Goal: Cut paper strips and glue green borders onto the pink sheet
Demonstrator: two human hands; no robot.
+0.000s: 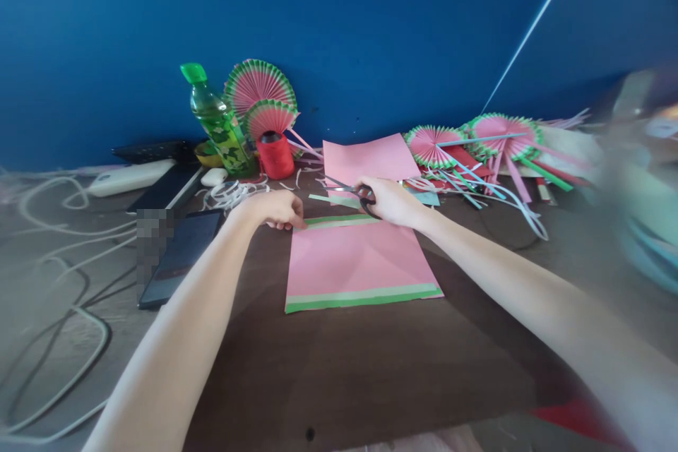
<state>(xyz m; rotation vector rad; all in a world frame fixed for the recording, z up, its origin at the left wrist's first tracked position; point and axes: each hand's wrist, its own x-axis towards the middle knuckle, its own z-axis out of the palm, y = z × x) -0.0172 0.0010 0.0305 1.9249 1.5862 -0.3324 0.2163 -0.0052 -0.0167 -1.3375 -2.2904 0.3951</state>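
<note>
A pink paper sheet [360,254] with green strips along its near and far edges lies flat on the dark table. At its far left corner, my left hand [280,210] is closed, thumb and finger pinched at the end of the pale green strip [344,222]. My right hand [389,201] is wrapped around the handles of a pair of scissors [365,206], just beyond the sheet's far edge. The blades point left. Under them is a loose light green strip [333,201]. Another pink sheet [365,159] lies behind, near the wall.
Pleated pink-and-green paper fans [259,92] stand behind a red thread spool [275,155] and a green bottle [217,123]. More fans [503,138] and paper strips lie at the right. A dark tablet [183,258] and white cables [100,332] occupy the left side.
</note>
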